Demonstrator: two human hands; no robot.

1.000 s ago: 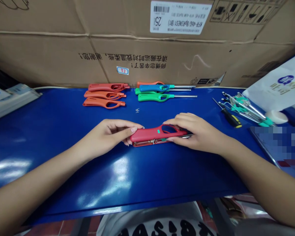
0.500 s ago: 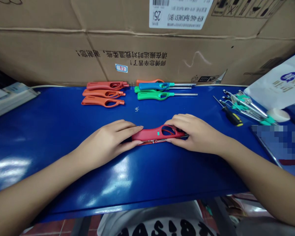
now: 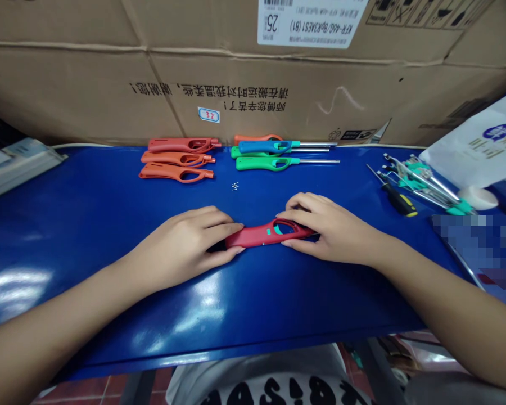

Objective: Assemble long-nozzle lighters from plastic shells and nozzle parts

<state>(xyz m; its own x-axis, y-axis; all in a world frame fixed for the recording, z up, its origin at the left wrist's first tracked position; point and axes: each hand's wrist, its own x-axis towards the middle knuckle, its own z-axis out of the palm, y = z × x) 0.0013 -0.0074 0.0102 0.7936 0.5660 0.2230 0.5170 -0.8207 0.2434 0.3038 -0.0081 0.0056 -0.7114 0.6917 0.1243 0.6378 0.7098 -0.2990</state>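
A red utility lighter [image 3: 255,235] lies across the middle of the blue table, gripped at both ends. My left hand [image 3: 194,239] pinches the handle end between thumb and fingers. My right hand [image 3: 324,228] closes round the nozzle end by the finger loop and hides its tip. A teal trigger shows inside the loop, and a small teal patch on the casing. Along the near edge the casing halves look closed together. Just beyond, a few tiny screws [image 3: 235,186] lie on the table.
Orange and red lighter casings [image 3: 177,172] lie at the back left. Beside them are green, blue and orange lighters [image 3: 263,163]. On the right are a screwdriver [image 3: 398,199], metal rods with teal parts [image 3: 430,185] and a white bag [image 3: 480,140]. A cardboard box [image 3: 219,73] stands behind.
The gap along the lighter's near edge, where inner parts showed, has closed. The teal trigger now shows in the loop. Both hands stay at the ends.
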